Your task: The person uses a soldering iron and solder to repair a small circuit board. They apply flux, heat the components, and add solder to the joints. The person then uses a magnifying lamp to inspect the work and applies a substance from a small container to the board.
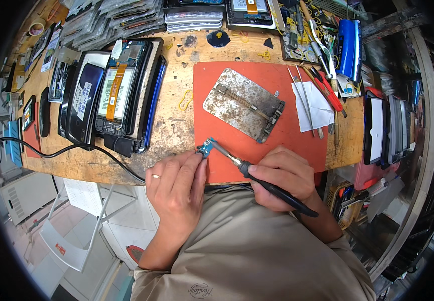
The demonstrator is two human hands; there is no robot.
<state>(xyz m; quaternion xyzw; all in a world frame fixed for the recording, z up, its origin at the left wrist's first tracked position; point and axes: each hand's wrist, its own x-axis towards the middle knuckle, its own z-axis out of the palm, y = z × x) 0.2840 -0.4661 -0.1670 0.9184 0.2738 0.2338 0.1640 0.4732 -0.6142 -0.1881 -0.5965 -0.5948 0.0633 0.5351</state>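
Between the fingertips of my left hand (pixel 175 183) is a small blue circuit board (pixel 206 147), held above the near left edge of an orange-red mat (pixel 257 163). My right hand (pixel 284 179) is closed around the black handle of a soldering iron (pixel 277 194). The iron's metal tip points up and left and reaches the board's right end; whether it touches cannot be made out. Just beyond both hands, a worn metal board holder (pixel 239 103) with a spring and a clamp lies tilted on the mat, with no board in it.
Opened phones (pixel 114 93) are stacked on the left of the wooden bench (pixel 174 123). Tweezers (pixel 304 100) rest on white paper (pixel 322 113) at the right, near red-handled pliers (pixel 330 93). A black cable (pixel 71 147) crosses the bench's left front. A folding chair (pixel 71 246) stands below left.
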